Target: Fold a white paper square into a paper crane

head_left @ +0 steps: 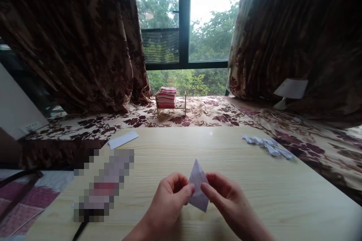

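A small folded piece of pale paper [198, 184], diamond-shaped with a point upward, is held just above the light wooden table [254, 180]. My left hand [169, 199] pinches its left side between thumb and forefinger, the other fingers curled. My right hand [226, 199] pinches its right side the same way. The two hands nearly touch across the paper, close to the table's near edge.
A row of several small folded paper pieces [267, 146] lies at the table's right edge. A white paper strip [123, 139] lies at the far left, near a blurred-out object [103, 186]. Behind are a floral-covered sill with a tiny wooden rack of striped cloth [167, 99], curtains and a window.
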{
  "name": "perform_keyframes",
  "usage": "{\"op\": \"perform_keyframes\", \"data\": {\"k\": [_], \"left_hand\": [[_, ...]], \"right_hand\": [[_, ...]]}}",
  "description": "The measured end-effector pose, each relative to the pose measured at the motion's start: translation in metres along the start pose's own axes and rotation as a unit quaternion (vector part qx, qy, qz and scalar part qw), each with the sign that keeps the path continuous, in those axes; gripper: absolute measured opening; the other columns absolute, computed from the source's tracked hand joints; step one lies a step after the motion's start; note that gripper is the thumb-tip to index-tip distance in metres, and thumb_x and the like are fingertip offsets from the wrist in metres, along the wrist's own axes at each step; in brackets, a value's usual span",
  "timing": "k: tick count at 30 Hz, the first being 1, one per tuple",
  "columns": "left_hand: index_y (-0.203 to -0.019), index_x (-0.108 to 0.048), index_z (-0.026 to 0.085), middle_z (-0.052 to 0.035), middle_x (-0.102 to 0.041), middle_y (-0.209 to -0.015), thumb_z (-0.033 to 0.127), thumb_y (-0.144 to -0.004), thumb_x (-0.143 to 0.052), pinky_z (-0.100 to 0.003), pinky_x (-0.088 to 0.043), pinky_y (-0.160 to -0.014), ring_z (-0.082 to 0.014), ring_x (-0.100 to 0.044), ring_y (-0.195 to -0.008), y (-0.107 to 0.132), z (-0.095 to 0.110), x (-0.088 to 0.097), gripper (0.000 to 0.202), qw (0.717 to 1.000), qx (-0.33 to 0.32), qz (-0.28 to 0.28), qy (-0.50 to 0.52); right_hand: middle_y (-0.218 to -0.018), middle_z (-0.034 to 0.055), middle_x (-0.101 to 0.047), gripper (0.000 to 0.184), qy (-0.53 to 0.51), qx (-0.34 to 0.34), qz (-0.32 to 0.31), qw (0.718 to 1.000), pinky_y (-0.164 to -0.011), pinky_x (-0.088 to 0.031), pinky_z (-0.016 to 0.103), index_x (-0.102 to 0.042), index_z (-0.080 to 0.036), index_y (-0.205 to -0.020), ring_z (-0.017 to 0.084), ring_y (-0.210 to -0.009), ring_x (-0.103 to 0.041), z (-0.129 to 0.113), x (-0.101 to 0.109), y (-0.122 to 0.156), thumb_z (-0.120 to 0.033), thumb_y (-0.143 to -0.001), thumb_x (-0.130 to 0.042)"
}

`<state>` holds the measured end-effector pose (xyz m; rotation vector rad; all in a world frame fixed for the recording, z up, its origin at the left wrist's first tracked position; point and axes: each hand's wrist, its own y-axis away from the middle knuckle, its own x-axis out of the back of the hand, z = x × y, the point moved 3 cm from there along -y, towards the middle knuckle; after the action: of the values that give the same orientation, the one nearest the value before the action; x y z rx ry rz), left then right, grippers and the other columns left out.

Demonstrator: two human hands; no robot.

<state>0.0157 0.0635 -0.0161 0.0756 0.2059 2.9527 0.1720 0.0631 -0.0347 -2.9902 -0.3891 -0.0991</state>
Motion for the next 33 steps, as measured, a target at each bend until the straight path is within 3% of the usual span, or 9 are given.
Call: {"op": "perform_keyframes", "data": {"k": [6, 13, 16, 21, 24, 33], "left_hand": [[-0.058, -0.054, 0.014, 0.002, -0.045, -0.056, 0.034, -0.073, -0.056, -0.025, -0.032, -0.057, -0.0111, -0.038, -0.058, -0.011, 0.006, 0.002, 0.025, 1.0, 0.004, -0.03, 0.004], [-0.049, -0.054, 0.015, 0.0034, -0.042, -0.048, 0.025, -0.064, -0.052, -0.025, -0.029, -0.052, -0.0103, -0.038, -0.051, -0.047, 0.006, 0.011, 0.019, 0.998, -0.005, -0.068, -0.019], [-0.047, -0.052, 0.015, 0.0034, -0.043, -0.046, 0.026, -0.064, -0.052, -0.024, -0.029, -0.051, -0.0097, -0.038, -0.049, -0.063, 0.007, 0.018, 0.02, 0.999, 0.003, -0.051, -0.01], [-0.051, -0.054, 0.015, 0.0016, -0.049, -0.048, 0.034, -0.066, -0.053, -0.023, -0.032, -0.047, -0.0103, -0.042, -0.047, -0.073, -0.001, 0.028, 0.024, 0.998, 0.04, -0.042, 0.007], [-0.053, -0.056, 0.014, 0.0009, -0.051, -0.05, 0.034, -0.066, -0.055, -0.022, -0.035, -0.047, -0.0107, -0.044, -0.05, -0.071, -0.003, 0.029, 0.023, 0.996, 0.055, -0.072, 0.016], [-0.05, -0.053, 0.015, 0.0024, -0.047, -0.044, 0.034, -0.067, -0.057, -0.02, -0.032, -0.043, -0.0083, -0.041, -0.043, -0.066, -0.004, 0.026, 0.026, 0.991, 0.103, -0.062, 0.064]], "right_hand": [[-0.082, 0.0063, -0.069, 0.031, -0.015, 0.012, 0.062, 0.998, -0.065, -0.049, 0.027, -0.069, -0.017, -0.089, 0.018, -0.072, -0.061, 0.012, -0.011, -0.012, -0.046, -0.084, -0.059], [-0.074, 0.0038, -0.067, 0.023, 0.005, 0.009, -0.024, 1.0, -0.059, -0.048, 0.026, -0.065, -0.015, -0.085, 0.017, -0.067, -0.061, -0.002, -0.011, -0.047, -0.037, -0.084, -0.06], [-0.074, 0.0032, -0.065, 0.018, 0.074, 0.071, -0.01, 0.995, -0.059, -0.046, 0.026, -0.065, -0.016, -0.081, 0.016, -0.067, -0.06, -0.005, -0.008, -0.068, -0.031, -0.085, -0.058], [-0.079, 0.002, -0.062, 0.01, 0.164, 0.224, 0.026, 0.96, -0.06, -0.045, 0.024, -0.064, -0.019, -0.083, 0.014, -0.07, -0.057, 0.0, -0.006, -0.083, -0.016, -0.085, -0.055], [-0.078, 0.0011, -0.061, 0.011, 0.168, 0.247, 0.024, 0.954, -0.059, -0.045, 0.023, -0.062, -0.02, -0.086, 0.013, -0.069, -0.057, 0.001, -0.005, -0.081, -0.013, -0.086, -0.054], [-0.1, 0.0055, -0.054, 0.035, 0.238, 0.321, -0.031, 0.916, -0.064, -0.05, 0.023, -0.062, -0.027, -0.11, 0.012, -0.08, -0.058, -0.009, -0.002, -0.072, -0.003, -0.089, -0.048]]}}
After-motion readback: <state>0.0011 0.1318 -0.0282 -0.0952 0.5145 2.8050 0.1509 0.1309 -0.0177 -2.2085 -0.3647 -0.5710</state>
